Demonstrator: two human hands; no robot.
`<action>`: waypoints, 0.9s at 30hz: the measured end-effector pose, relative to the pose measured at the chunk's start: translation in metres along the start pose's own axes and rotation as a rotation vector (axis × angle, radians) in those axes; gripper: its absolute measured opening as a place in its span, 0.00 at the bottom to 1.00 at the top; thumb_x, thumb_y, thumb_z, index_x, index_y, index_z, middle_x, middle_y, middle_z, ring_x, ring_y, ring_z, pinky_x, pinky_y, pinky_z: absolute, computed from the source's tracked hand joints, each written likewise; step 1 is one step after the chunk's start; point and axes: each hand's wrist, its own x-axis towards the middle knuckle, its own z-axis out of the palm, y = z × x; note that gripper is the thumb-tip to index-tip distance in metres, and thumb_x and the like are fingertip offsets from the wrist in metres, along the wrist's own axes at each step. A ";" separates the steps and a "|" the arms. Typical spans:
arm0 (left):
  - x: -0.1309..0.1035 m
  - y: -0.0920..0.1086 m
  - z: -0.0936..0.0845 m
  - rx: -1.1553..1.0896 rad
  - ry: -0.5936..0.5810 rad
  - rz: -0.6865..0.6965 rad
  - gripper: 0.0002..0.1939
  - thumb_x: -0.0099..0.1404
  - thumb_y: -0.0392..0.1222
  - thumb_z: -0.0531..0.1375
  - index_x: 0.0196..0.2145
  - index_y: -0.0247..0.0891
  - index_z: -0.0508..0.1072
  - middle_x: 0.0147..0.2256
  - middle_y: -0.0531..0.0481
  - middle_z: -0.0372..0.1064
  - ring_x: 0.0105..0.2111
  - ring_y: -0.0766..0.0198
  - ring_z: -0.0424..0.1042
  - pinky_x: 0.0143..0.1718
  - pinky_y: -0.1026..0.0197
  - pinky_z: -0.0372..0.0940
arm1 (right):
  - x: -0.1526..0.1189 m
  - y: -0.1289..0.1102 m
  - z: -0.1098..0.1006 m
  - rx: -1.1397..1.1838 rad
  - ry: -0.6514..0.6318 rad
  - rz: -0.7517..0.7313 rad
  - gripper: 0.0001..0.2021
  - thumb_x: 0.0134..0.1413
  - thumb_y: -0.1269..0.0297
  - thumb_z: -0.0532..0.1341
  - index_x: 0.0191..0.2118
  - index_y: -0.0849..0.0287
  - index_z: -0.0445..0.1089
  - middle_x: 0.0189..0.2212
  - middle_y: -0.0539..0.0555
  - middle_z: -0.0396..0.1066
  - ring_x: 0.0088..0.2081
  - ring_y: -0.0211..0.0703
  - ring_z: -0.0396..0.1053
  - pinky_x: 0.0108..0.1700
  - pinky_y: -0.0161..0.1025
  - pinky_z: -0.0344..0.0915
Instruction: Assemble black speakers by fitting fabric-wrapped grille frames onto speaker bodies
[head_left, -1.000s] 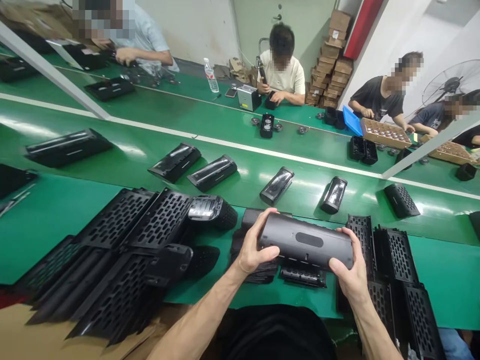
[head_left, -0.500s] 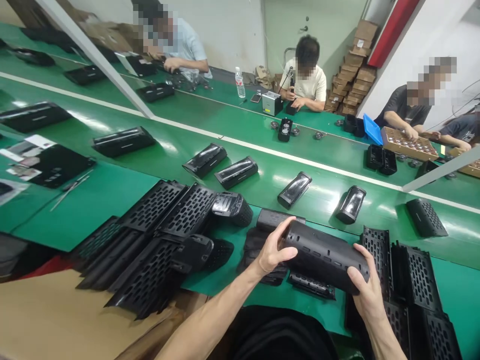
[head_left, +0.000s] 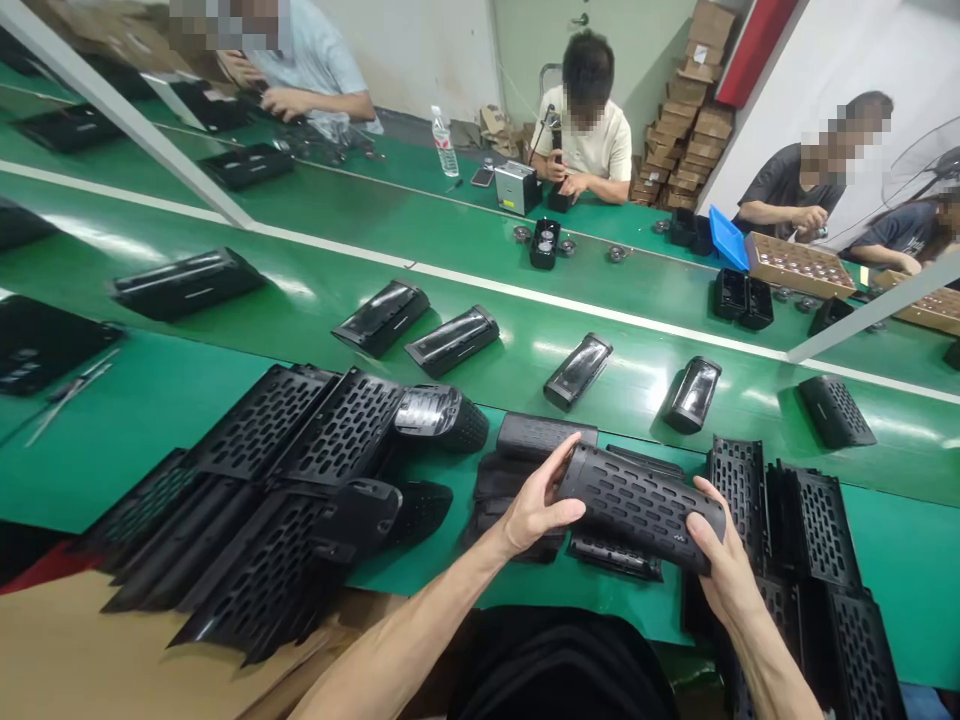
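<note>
fingers (head_left: 556,460) of left hand (head_left: 531,512) and right hand (head_left: 726,560) clamp opposite ends of a black, slotted, rounded plastic casing (head_left: 637,500) above the flat green counter (head_left: 911,560), where light, even pressure should turn it without slipping.

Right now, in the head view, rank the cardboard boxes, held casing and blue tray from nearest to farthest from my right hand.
1. Held casing: touching the right hand, reaching to its left.
2. Blue tray: straight ahead, tilted.
3. Cardboard boxes: stacked ahead, beyond the tray.
</note>
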 end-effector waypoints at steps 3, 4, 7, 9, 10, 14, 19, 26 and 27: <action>0.006 0.001 -0.005 0.040 -0.017 -0.033 0.57 0.55 0.58 0.73 0.74 0.40 0.52 0.68 0.36 0.59 0.69 0.38 0.57 0.69 0.41 0.54 | 0.005 -0.007 -0.003 -0.033 -0.012 0.064 0.40 0.55 0.38 0.67 0.68 0.47 0.57 0.57 0.60 0.73 0.58 0.62 0.73 0.62 0.62 0.67; 0.008 0.002 -0.007 0.037 -0.013 -0.040 0.57 0.54 0.59 0.74 0.73 0.40 0.54 0.68 0.36 0.60 0.69 0.38 0.57 0.69 0.42 0.55 | 0.006 -0.010 -0.004 -0.072 -0.016 0.060 0.42 0.53 0.37 0.68 0.68 0.48 0.57 0.58 0.61 0.72 0.59 0.62 0.72 0.62 0.62 0.66; 0.017 0.005 -0.007 -0.054 0.081 -0.107 0.44 0.58 0.60 0.70 0.67 0.41 0.64 0.62 0.39 0.67 0.60 0.41 0.67 0.62 0.46 0.62 | 0.006 -0.023 -0.007 -0.295 -0.014 -0.057 0.46 0.46 0.39 0.72 0.68 0.48 0.58 0.61 0.60 0.68 0.59 0.63 0.70 0.62 0.59 0.66; 0.022 0.006 -0.004 -0.144 0.144 -0.171 0.34 0.62 0.57 0.66 0.62 0.43 0.68 0.54 0.42 0.72 0.50 0.48 0.74 0.54 0.49 0.67 | 0.003 -0.032 -0.008 -0.449 -0.021 -0.119 0.46 0.45 0.42 0.74 0.68 0.47 0.59 0.61 0.58 0.67 0.57 0.62 0.70 0.59 0.56 0.69; 0.024 0.007 -0.001 -0.177 0.159 -0.184 0.32 0.61 0.54 0.66 0.60 0.43 0.69 0.51 0.44 0.73 0.46 0.50 0.74 0.51 0.51 0.68 | 0.001 -0.036 -0.008 -0.506 -0.030 -0.132 0.45 0.45 0.43 0.74 0.67 0.47 0.59 0.60 0.58 0.67 0.55 0.61 0.71 0.57 0.55 0.70; 0.034 0.010 0.010 -0.200 0.171 -0.142 0.31 0.57 0.51 0.68 0.57 0.43 0.71 0.51 0.45 0.72 0.45 0.52 0.73 0.48 0.54 0.68 | 0.000 -0.054 -0.013 -0.607 -0.059 -0.165 0.40 0.45 0.46 0.74 0.63 0.48 0.63 0.54 0.57 0.70 0.48 0.58 0.72 0.52 0.51 0.72; 0.057 0.011 0.019 -0.094 0.194 -0.089 0.41 0.63 0.60 0.65 0.69 0.49 0.59 0.69 0.42 0.56 0.65 0.44 0.62 0.57 0.51 0.66 | 0.043 -0.077 -0.046 -0.449 0.040 -0.290 0.37 0.45 0.44 0.74 0.60 0.50 0.68 0.52 0.56 0.71 0.48 0.55 0.72 0.50 0.47 0.71; 0.044 -0.019 -0.008 0.331 0.397 -0.253 0.25 0.60 0.63 0.66 0.43 0.38 0.76 0.42 0.42 0.79 0.44 0.50 0.78 0.49 0.52 0.72 | 0.190 -0.097 -0.134 0.063 0.594 -0.062 0.30 0.37 0.43 0.77 0.41 0.54 0.68 0.34 0.54 0.73 0.33 0.50 0.72 0.36 0.53 0.73; 0.035 -0.026 -0.015 0.400 0.438 -0.265 0.23 0.61 0.62 0.65 0.40 0.38 0.77 0.39 0.44 0.79 0.41 0.52 0.78 0.47 0.54 0.72 | 0.207 -0.097 -0.142 0.059 0.611 -0.035 0.25 0.43 0.44 0.75 0.37 0.55 0.68 0.30 0.54 0.72 0.31 0.49 0.71 0.34 0.54 0.72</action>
